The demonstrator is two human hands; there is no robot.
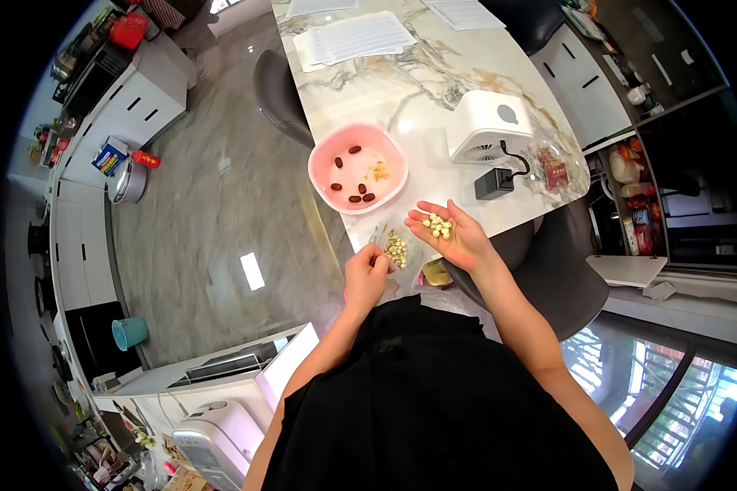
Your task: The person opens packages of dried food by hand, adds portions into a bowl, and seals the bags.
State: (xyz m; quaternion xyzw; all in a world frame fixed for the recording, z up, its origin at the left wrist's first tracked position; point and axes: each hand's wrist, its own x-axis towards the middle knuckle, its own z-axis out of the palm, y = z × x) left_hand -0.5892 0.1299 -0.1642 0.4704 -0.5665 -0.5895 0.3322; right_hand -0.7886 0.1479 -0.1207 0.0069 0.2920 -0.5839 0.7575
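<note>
My left hand [367, 277] is closed on the edge of a clear plastic bag [409, 268] in front of the table's near edge. Pale lotus seeds [396, 249] fill part of that bag. Palm up, my right hand [458, 240] carries a small heap of lotus seeds [437, 225] on its slightly cupped fingers. Just beyond both hands is a pink basin [316, 173]. Several dark red dates [363, 188] lie scattered inside it, beside a little pile of pale orange-yellow shreds [378, 171].
On the marble table [418, 82] stand a white fan-like device [491, 127] and a black box [494, 184] with a cable. A plastic packet [553, 170] and paper sheets [360, 37] lie farther off. Grey chairs [282, 94] flank the table.
</note>
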